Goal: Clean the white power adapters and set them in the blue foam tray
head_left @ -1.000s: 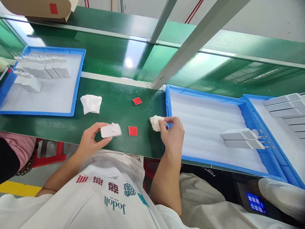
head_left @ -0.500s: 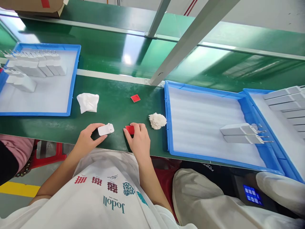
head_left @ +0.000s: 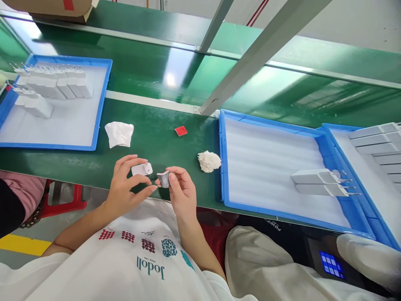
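My left hand (head_left: 127, 182) holds a white plug charger (head_left: 140, 169) between its fingers, with the metal pins showing at the right end. Its thumb reaches toward a small bent square piece (head_left: 163, 179), whose grey face is turned to me. That piece is pinched in the fingers of my right hand (head_left: 184, 192), just right of the charger. Both hands are over the front edge of the green table (head_left: 150, 113). Beyond them lie a red square (head_left: 181, 131), a folded white cloth (head_left: 119, 134) and a lump of off-white putty-like material (head_left: 209, 161).
At the left, a blue tray (head_left: 94, 138) has several white chargers (head_left: 62, 83) standing in it. Another blue tray (head_left: 223, 167) at the right contains two chargers (head_left: 313, 182). A slanted metal post (head_left: 250, 62) rises behind. A co-worker's legs (head_left: 266, 259) are at the right.
My right hand has lifted the red piece off the table and turned its grey side up, close to the charger. My left thumb and fingers have shifted toward it. The view has moved slightly.
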Tool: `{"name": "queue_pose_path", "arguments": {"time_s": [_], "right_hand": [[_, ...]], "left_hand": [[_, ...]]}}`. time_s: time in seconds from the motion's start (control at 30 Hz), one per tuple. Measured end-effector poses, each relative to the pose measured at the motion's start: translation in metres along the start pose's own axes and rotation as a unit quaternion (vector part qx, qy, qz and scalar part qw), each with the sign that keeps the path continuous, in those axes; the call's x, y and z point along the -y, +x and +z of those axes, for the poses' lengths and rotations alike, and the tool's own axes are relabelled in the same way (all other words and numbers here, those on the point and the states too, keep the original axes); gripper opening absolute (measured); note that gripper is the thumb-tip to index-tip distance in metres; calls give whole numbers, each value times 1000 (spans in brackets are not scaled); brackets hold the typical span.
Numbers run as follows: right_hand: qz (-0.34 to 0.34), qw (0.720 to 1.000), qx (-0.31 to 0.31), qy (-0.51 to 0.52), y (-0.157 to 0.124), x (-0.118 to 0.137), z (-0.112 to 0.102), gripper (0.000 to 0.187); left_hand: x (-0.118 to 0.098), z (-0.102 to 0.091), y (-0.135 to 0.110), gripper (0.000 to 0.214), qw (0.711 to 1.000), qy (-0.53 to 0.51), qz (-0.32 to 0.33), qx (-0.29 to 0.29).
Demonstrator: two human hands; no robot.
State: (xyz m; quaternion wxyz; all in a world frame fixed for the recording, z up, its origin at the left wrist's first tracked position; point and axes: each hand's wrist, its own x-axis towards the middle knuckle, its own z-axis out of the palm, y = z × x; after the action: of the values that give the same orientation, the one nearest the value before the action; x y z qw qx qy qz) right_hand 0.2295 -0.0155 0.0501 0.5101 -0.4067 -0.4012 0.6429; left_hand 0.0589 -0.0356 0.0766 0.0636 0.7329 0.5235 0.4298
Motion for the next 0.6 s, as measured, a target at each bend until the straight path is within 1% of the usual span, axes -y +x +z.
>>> {"name": "queue_pose_path", "arguments": {"time_s": [0.1, 0.17, 0.23, 0.3, 0.37, 0.43, 0.5, 0.53, 0.6], "right_hand": [[-72, 995, -7, -69, -11, 0, 5, 20], [-105, 988, 2, -116, -16, -1, 5, 19], [-138, 977, 13, -161, -19, -3, 4, 17], [-177, 965, 26, -194, -19, -5, 2, 15], [-205, 959, 43, -193, -19, -6, 1, 14], [-199, 962, 58, -178, -18, -5, 0, 24], [-162, 967, 65, -184, -17, -2, -1, 33], [-140, 969, 68, -193, -17, 0, -1, 32], [-99, 973, 74, -193, -16, 3, -2, 22]], "left_hand": [[-3, 5, 0, 12, 1000, -13, -21, 7], [-3, 6, 0, 12, 999, -23, -37, 10], [-2, 6, 0, 10, 998, -41, -45, 26], [-1, 4, 0, 7, 996, -57, -42, 46], [-1, 3, 0, 9, 997, -56, -29, 53], [-1, 2, -1, 11, 998, -48, -8, 45], [-1, 3, -2, 11, 998, -51, 14, 34], [-1, 3, -3, 12, 998, -56, 21, 30], [0, 5, -4, 12, 997, -68, 25, 26]]}}
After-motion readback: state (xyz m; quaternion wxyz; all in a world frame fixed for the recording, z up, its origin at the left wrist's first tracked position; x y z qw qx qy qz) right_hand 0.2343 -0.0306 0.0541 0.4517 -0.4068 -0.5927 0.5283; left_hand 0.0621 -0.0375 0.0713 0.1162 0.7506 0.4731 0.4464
